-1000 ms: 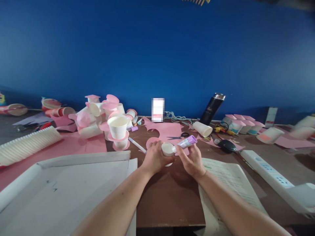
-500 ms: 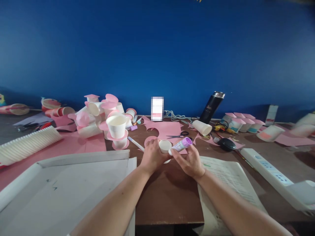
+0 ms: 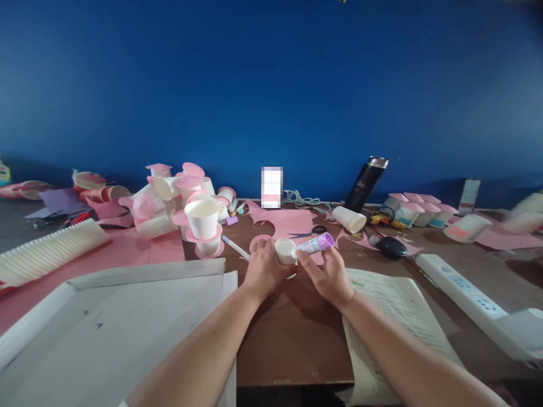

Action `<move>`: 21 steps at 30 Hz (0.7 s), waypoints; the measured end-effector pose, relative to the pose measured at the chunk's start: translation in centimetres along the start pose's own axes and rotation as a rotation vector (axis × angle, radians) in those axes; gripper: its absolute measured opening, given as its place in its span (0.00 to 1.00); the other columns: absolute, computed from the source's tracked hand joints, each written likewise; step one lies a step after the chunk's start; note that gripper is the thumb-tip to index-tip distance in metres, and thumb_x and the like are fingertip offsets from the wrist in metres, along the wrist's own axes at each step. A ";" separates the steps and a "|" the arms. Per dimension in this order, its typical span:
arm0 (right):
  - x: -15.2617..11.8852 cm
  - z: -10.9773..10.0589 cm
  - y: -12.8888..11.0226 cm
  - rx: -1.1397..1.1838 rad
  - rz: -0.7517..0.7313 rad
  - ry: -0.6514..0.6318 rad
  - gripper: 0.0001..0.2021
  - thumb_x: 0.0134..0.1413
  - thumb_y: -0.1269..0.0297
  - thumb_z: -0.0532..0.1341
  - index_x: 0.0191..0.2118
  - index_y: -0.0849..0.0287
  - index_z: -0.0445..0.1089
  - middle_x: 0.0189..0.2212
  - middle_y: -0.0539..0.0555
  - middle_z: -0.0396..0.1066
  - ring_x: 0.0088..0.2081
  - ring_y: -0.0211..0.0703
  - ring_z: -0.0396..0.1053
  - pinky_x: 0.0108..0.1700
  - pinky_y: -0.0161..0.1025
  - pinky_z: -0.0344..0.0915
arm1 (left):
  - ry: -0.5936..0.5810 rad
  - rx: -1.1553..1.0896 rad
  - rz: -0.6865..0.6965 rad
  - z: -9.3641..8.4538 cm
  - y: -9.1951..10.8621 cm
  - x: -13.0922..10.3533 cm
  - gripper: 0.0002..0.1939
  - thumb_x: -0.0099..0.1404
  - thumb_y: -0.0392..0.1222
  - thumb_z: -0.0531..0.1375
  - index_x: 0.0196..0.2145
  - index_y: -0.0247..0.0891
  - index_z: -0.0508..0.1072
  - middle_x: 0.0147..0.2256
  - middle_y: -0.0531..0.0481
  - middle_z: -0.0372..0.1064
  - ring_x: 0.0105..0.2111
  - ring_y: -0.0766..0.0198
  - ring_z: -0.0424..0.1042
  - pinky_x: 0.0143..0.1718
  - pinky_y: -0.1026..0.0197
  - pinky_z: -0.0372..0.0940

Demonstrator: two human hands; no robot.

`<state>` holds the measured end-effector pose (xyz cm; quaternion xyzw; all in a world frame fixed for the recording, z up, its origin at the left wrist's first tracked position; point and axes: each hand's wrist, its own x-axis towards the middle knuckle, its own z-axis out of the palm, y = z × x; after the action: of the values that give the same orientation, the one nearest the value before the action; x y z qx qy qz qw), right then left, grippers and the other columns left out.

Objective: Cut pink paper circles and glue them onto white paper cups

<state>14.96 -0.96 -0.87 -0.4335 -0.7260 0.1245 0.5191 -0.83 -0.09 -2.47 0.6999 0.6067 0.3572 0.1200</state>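
Pink-ringed paper cups [image 3: 202,220] stand off to my left. My left hand [image 3: 263,264] wraps its fingers round a white cup [image 3: 285,247], round end up, in front of me. At its rim (touching or just short, I cannot tell) sits the glue stick [image 3: 316,244], pinched between thumb and fingers of my right hand [image 3: 331,277]. A firm hold and light, even strokes should serve best.
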 end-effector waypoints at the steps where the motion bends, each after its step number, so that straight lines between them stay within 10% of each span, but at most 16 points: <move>1: 0.0 0.0 0.0 0.002 -0.005 -0.013 0.09 0.54 0.59 0.62 0.38 0.58 0.69 0.34 0.56 0.73 0.37 0.48 0.71 0.43 0.46 0.67 | -0.001 0.003 0.001 0.1 0.0 0.0 0.28 0.46 0.50 0.68 0.42 0.34 0.67 0.46 0.36 0.65 0.53 0.44 0.62 0.49 0.48 0.61; 21: 1.1 -0.1 2.1 -0.112 0.113 0.071 0.12 0.54 0.53 0.62 0.37 0.57 0.68 0.35 0.56 0.73 0.38 0.49 0.71 0.42 0.45 0.66 | -0.220 -0.239 -0.088 -1.2 0.1 0.2 0.23 0.52 0.45 0.64 0.46 0.39 0.67 0.42 0.43 0.69 0.43 0.53 0.69 0.44 0.54 0.64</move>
<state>16.02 1.05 -1.46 -0.5063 -0.6875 0.0972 0.5114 -1.55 -0.24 -1.45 0.6883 0.5734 0.3424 0.2834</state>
